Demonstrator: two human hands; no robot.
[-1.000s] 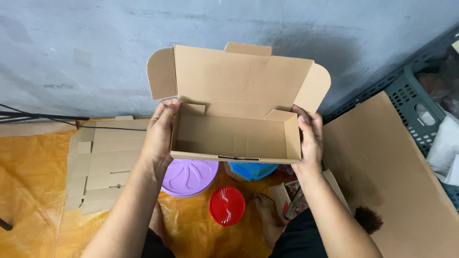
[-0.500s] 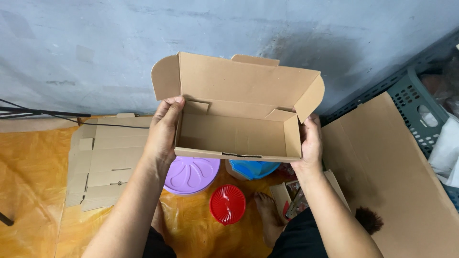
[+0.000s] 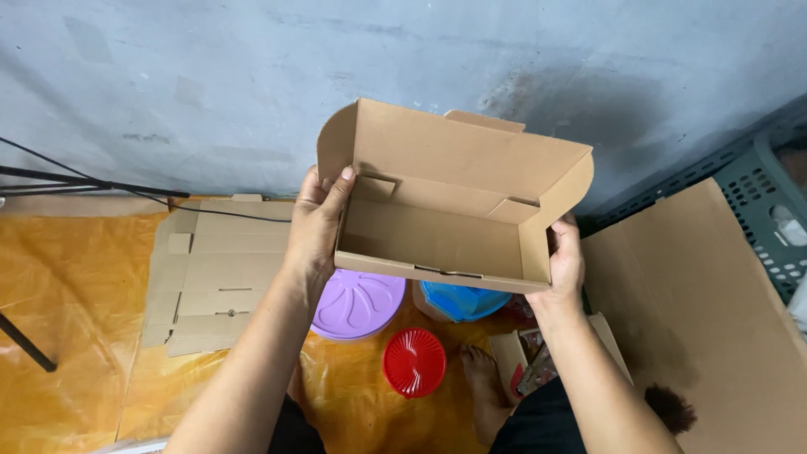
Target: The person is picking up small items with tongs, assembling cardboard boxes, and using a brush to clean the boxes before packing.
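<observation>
A person holds an open cardboard box (image 3: 437, 227) up in front of a grey wall (image 3: 210, 76), one hand at each end. The left hand (image 3: 318, 223) wraps the box's left end, thumb hooked over the rim and fingers closed against the outer wall; the right hand (image 3: 565, 262) cups the right end, fingers curled round the corner — both grips firm on the box. Against the frame half a second ago, the box sits tilted, its right end lower, and the lid stands more upright behind the tray, its side flaps folded inward. Below the box, on the orange sheet (image 3: 67, 303) covering the floor, lie a purple lid (image 3: 360, 304), a blue container (image 3: 464, 301) and a red round lid (image 3: 414, 362). Left of the box rests a stack of flat cardboard blanks (image 3: 214, 282); to the box's right leans a large cardboard sheet (image 3: 706, 319), with a grey plastic crate (image 3: 769, 210) beyond it.
</observation>
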